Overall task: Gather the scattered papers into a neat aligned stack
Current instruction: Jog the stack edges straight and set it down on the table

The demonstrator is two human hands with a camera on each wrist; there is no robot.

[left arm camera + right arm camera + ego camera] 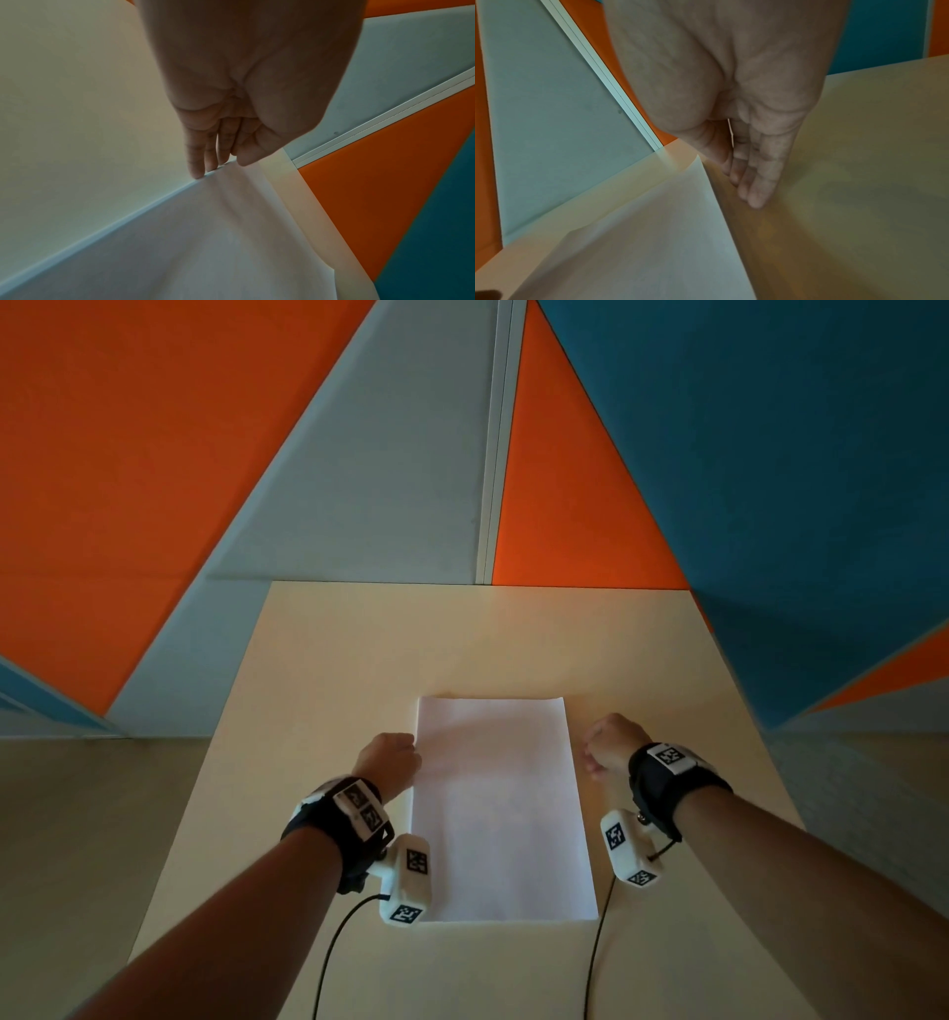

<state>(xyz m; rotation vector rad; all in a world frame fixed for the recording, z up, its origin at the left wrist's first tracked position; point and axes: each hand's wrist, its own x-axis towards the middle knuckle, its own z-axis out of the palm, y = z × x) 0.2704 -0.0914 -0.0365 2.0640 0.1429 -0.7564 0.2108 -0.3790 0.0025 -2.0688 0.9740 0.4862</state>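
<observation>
A stack of white papers (498,809) lies squared up in the middle of the beige table (462,649). My left hand (413,752) is at the stack's left edge. In the left wrist view its straight fingers (197,172) touch that edge of the papers (205,243), and the thumb tip rests on the top sheet. My right hand (588,755) is just right of the stack. In the right wrist view its straight fingers (755,196) point down at the table (859,162), a small gap from the paper edge (654,243), holding nothing.
Orange (154,454), grey (390,480) and blue (796,454) wall panels rise behind the table's far edge. Floor (77,814) lies beyond the left and right table edges. Black cables (328,952) run from both wrist cameras across the near table.
</observation>
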